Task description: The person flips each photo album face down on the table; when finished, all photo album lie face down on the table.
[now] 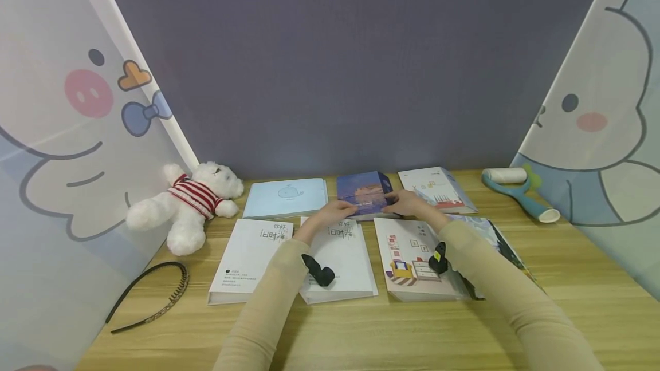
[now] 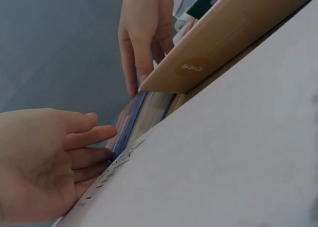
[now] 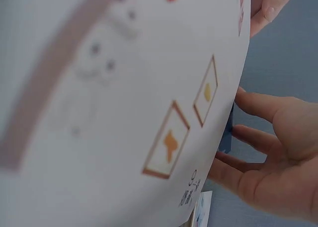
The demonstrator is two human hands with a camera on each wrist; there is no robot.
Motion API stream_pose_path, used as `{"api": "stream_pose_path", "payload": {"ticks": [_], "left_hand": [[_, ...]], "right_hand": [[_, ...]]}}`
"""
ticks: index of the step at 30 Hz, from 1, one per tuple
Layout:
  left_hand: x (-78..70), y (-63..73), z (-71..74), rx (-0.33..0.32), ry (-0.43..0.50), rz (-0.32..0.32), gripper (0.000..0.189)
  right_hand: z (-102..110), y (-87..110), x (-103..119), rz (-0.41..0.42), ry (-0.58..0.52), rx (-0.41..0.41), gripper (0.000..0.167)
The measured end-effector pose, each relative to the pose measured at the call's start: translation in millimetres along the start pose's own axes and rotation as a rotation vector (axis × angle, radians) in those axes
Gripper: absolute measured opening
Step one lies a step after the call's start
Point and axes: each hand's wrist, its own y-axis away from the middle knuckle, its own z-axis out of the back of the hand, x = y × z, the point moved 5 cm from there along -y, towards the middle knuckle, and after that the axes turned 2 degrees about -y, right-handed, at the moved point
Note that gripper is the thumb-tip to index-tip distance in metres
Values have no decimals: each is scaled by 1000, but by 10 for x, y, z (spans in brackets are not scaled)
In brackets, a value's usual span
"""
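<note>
A blue book with a brownish picture (image 1: 353,185) lies in the middle of the back row on the table. My left hand (image 1: 330,215) touches its left front corner with nearly straight fingers, the palm partly turned up in the left wrist view. Across from it, my right hand (image 1: 411,204) rests its fingers and thumb at the book's right edge. The right wrist view shows this hand (image 3: 278,152) with fingers spread, their tips partly hidden behind a white illustrated book (image 3: 124,137). Below my left forearm lies a white book with Chinese characters (image 1: 342,268).
A light blue whale book (image 1: 268,196) and a white book (image 1: 428,185) flank the blue one. In front lie another white book (image 1: 247,262) and a landscape-covered book (image 1: 500,239). A teddy bear (image 1: 193,202), a headband (image 1: 180,285) and a lint roller (image 1: 531,202) sit at the sides.
</note>
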Motion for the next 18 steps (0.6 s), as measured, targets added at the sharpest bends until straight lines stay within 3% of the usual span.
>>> {"api": "stream_pose_path", "payload": {"ticks": [5, 12, 18], "left_hand": [[-6, -18, -11, 5, -15, -4, 43], [-36, -67, -59, 82, -100, -29, 45], [-6, -73, -71, 78, -90, -9, 46]], "right_hand": [[-5, 21, 2, 15, -9, -2, 59], [5, 42, 28, 28, 7, -26, 60], [-12, 21, 30, 28, 10, -20, 60]]}}
